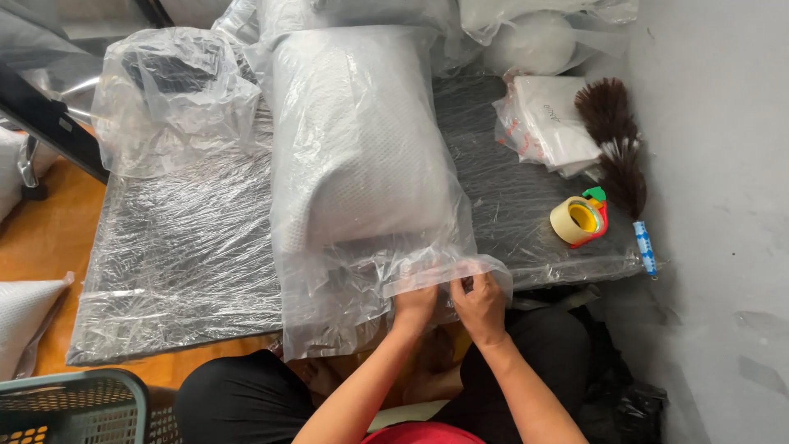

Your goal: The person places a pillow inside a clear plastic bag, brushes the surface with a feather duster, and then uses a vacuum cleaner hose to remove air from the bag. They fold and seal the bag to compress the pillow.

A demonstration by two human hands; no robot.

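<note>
A white pillow lies inside a clear plastic bag on a dark board wrapped in plastic film. The bag's open end faces me at the near edge. My left hand pinches the bag's loose mouth from below. Touching it on the right, my right hand grips the same plastic edge with closed fingers. Both hands sit close together just past the board's front edge, above my knees.
A yellow tape roll in a red and green dispenser lies at the right, beside a brown feather duster and a stack of folded bags. Another bagged item sits back left. A green basket stands near left.
</note>
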